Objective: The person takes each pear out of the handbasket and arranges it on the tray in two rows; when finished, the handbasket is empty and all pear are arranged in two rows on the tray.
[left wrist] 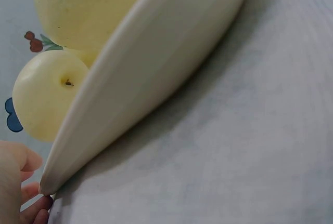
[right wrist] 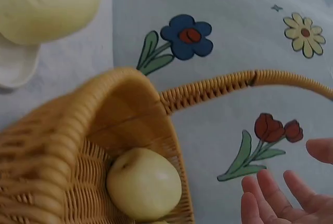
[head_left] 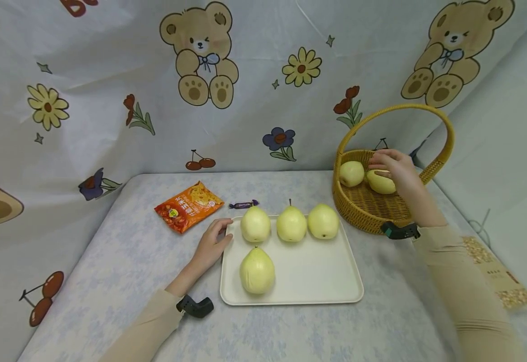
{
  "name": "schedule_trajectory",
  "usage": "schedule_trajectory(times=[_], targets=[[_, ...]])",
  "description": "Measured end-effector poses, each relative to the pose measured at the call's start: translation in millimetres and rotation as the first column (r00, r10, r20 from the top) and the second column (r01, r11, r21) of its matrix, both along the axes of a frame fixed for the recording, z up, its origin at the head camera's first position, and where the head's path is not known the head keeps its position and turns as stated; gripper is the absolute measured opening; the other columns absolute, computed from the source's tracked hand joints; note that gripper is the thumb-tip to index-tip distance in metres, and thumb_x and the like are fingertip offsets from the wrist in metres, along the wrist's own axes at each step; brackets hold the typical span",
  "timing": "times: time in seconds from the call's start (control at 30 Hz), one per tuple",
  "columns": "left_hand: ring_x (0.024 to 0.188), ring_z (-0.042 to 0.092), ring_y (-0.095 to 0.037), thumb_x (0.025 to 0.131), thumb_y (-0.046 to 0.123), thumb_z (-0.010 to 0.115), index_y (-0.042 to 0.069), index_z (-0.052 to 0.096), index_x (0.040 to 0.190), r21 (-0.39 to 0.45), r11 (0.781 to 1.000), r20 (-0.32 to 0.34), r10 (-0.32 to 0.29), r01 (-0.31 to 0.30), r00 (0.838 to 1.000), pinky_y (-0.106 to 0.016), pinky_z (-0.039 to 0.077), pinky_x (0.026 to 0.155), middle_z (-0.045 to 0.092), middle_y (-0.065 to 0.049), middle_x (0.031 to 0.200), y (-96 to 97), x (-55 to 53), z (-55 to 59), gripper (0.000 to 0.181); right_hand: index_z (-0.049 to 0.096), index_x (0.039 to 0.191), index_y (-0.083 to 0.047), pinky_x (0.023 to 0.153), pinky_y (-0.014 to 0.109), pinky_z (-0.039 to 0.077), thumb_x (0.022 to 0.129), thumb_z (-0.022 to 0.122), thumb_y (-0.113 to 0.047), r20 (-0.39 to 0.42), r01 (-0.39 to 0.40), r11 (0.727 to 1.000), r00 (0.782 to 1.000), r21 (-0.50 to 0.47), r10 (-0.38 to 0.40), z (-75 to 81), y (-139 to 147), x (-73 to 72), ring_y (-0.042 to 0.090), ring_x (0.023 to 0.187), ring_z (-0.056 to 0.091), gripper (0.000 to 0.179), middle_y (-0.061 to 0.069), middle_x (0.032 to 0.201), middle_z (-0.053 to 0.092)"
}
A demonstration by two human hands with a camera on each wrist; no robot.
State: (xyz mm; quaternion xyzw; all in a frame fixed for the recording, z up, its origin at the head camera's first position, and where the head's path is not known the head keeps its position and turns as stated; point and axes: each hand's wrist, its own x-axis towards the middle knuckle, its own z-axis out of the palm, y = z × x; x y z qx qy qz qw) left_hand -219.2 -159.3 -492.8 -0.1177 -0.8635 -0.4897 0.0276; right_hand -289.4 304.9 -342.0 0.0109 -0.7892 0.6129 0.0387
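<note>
My left hand (head_left: pixel 211 244) holds the left edge of a white rectangular tray (head_left: pixel 311 274), with fingers around its rim in the left wrist view. Three pale yellow-green pears, one of them the middle pear (head_left: pixel 291 224), stand in a row along the tray's far side. A single pear (head_left: pixel 257 270) stands nearer, at the left. Over the wicker basket (head_left: pixel 358 213) is my right hand (head_left: pixel 397 171), its fingers loosely spread with nothing between them in the right wrist view. Beneath it lies a pear (head_left: pixel 382 183), partly covered by the fingers, beside another pear (head_left: pixel 351 173).
The basket's tall handle (head_left: pixel 399 106) arches above my right hand. An orange snack packet (head_left: pixel 189 206) and a purple-wrapped candy (head_left: pixel 243 204) lie behind the tray. At the right, a beige printed packet (head_left: pixel 501 274) lies partly behind my sleeve. A patterned cloth hangs behind the table.
</note>
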Motion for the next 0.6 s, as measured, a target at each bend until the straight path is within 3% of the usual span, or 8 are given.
schedule_trajectory(times=[0.2,0.4,0.6], targets=[[0.127,0.049,-0.027,0.094,0.014,0.057,0.005,0.055,0.128,-0.004,1.0,-0.007,-0.003,0.003,1.0,-0.043,0.039,0.111,0.05,-0.011,0.136,-0.1,-0.2,0.6,0.035,0.051,0.11,-0.014,0.069,0.01,0.052,0.093,0.058,-0.031,0.01,0.081,0.984,0.997,-0.157,-0.08,4.9,19,-13.7,-0.002,0.075,0.064,0.024,-0.018,0.081,0.066],[0.126,0.05,-0.027,0.094,0.014,0.056,0.006,0.055,0.128,-0.01,1.0,0.0,0.003,-0.003,1.0,-0.044,0.04,0.111,0.05,-0.01,0.136,1.4,0.7,-0.1,0.034,0.055,0.104,-0.011,0.067,0.012,0.053,0.093,0.06,-0.02,0.016,0.131,0.943,0.991,-0.306,-0.132,-10.6,35,-23.8,0.001,0.072,0.064,0.016,-0.012,0.079,0.067],[0.127,0.05,-0.026,0.095,0.015,0.056,0.008,0.054,0.129,-0.014,1.0,0.008,0.008,-0.008,1.0,-0.044,0.04,0.11,0.049,-0.009,0.137,0.8,1.5,1.6,0.035,0.052,0.115,-0.006,0.065,0.011,0.052,0.093,0.06,-0.017,0.035,0.172,0.917,0.985,-0.36,-0.171,-19.4,48,-33.3,0.001,0.073,0.062,0.026,-0.012,0.085,0.064]])
